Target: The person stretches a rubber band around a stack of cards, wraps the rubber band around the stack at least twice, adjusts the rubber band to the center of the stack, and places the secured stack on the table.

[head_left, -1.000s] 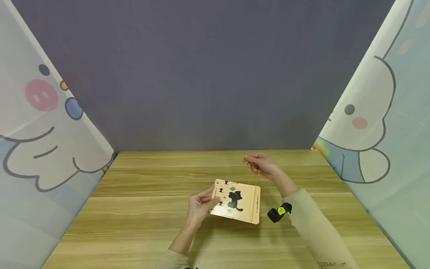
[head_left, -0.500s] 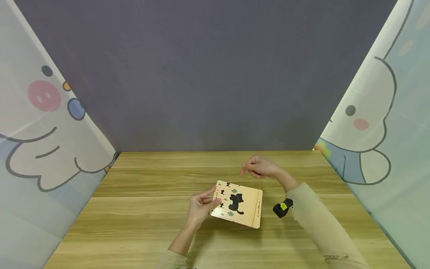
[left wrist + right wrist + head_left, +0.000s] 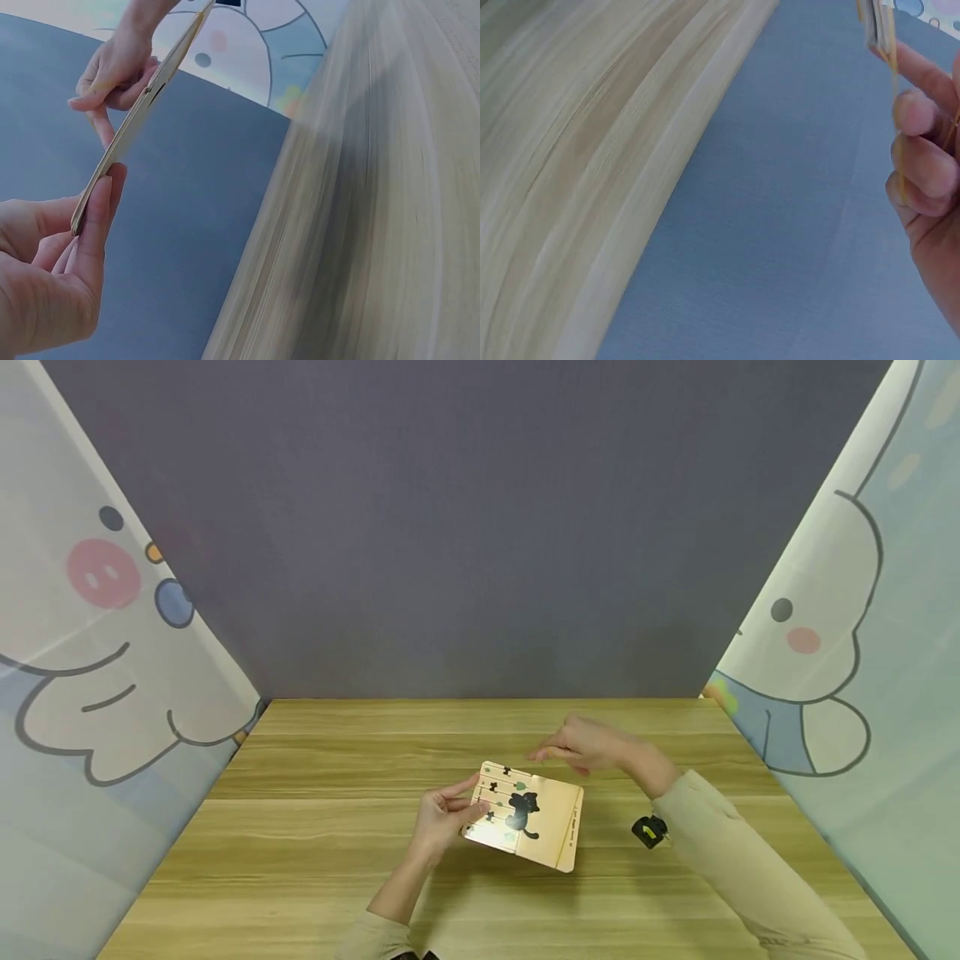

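Note:
My left hand pinches a cream notebook by its left edge, thumb on the cover and fingers behind. A black cat is printed on that cover. The left wrist view shows the notebook edge-on, its layers slightly parted. Beyond its far edge my right hand has the index finger stretched out and the others curled. A thin yellow rubber band runs from the notebook's corner to those curled fingers in the right wrist view. A line of it also crosses the cover near the right end.
The notebook is held above a wood-grain table. A dark grey panel stands at the back. Cartoon-printed sheets flank both sides. A black strap piece shows beside the right sleeve.
My right hand has come down and nearer to the notebook's top edge, turning so the index finger points left. The notebook has tilted slightly in my left hand, which keeps its grip.

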